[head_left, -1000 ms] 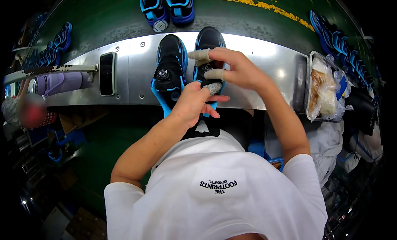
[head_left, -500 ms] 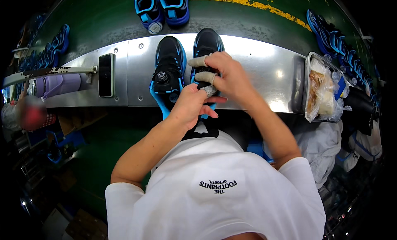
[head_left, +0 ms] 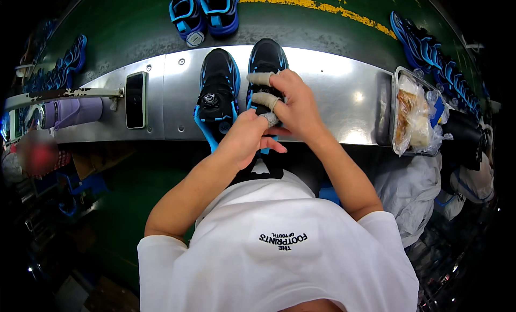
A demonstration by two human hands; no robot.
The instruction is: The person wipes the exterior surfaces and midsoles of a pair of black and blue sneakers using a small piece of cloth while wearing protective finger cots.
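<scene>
Two black sneakers with bright blue trim stand side by side on a metal bench, toes pointing away from me. Both my hands are at the right-hand sneaker [head_left: 267, 55]. My right hand [head_left: 295, 99] is closed over its upper, with pale covers on several fingers. My left hand [head_left: 244, 135] meets it at the shoe's opening, thumb and fingertips pressed in, other fingers loosely bent. What lies between the fingertips is hidden. The left-hand sneaker [head_left: 217, 73] rests untouched, a round dial showing on its tongue.
A phone [head_left: 136, 100] and a lilac bottle [head_left: 80, 112] lie on the bench [head_left: 338, 91] at left, by a worn metal bar [head_left: 64, 95]. A metal tray [head_left: 396, 105] with plastic-bagged items sits at right. More sneakers [head_left: 220, 11] stand beyond the bench; others line both sides. Another person is at far left.
Both hands stay at the right-hand sneaker, with the right hand's fingers shifted only slightly. The whole view has moved a little.
</scene>
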